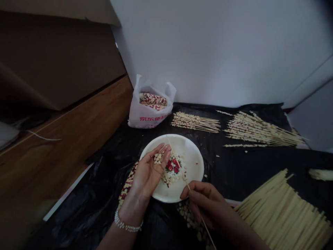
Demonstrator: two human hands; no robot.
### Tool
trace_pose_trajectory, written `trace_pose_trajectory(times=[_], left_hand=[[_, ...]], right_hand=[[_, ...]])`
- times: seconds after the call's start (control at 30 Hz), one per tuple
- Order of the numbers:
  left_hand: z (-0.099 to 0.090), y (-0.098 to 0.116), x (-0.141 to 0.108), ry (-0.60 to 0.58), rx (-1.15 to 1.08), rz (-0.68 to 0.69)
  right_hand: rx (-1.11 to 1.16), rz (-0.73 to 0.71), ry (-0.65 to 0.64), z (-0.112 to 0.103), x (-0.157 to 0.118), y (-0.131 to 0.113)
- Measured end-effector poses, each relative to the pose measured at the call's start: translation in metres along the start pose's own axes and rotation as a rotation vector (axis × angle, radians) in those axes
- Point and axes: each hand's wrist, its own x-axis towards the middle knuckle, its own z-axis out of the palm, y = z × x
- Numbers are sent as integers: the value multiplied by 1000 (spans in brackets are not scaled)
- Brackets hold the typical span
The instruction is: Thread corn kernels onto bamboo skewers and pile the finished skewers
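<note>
My left hand point(151, 173) is turned palm up over the left side of a white bowl point(192, 149), cupped around a small heap of corn kernels point(158, 158). Between the thumb and fingers of my right hand point(205, 198) is a thin wooden skewer point(188, 186). It slants up and left across the bowl, with a few kernels on its middle part and its tip near my left fingertips. Loose kernels and a red flower print point(173, 166) show in the bowl's bottom. Beside my left wrist lies a speckled corn cob point(127, 185), partly hidden by the forearm.
A white plastic bag point(151, 116) with corn cobs stands behind the bowl. Filled skewers lie in a small bundle point(195, 122) and a larger pile point(260, 130). Bare sticks point(283, 211) lie at right. Scattered kernels point(191, 217) rest on the black sheet point(85, 198).
</note>
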Motion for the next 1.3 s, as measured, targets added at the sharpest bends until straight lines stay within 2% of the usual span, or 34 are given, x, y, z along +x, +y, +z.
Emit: trace_pose_trajectory(times=[0.17, 0.47, 0.7, 0.87, 1.07, 1.3], left_hand=[[0, 1, -4, -53, 31, 13], [5, -4, -7, -21, 187, 95], [2, -3, -6, -37, 244, 65], [0, -1, -4, -28, 203, 68], [2, 3, -3, -34, 41, -13], [1, 1, 1, 73, 19, 82]], right_hand=[[4, 32, -1, 0, -2, 0], [-15, 36, -11, 0, 1, 1], [-17, 33, -25, 0, -1, -1], [-24, 30, -24, -1, -1, 1], [-48, 34, -20, -1, -1, -1], [-34, 105, -55, 2, -3, -3]])
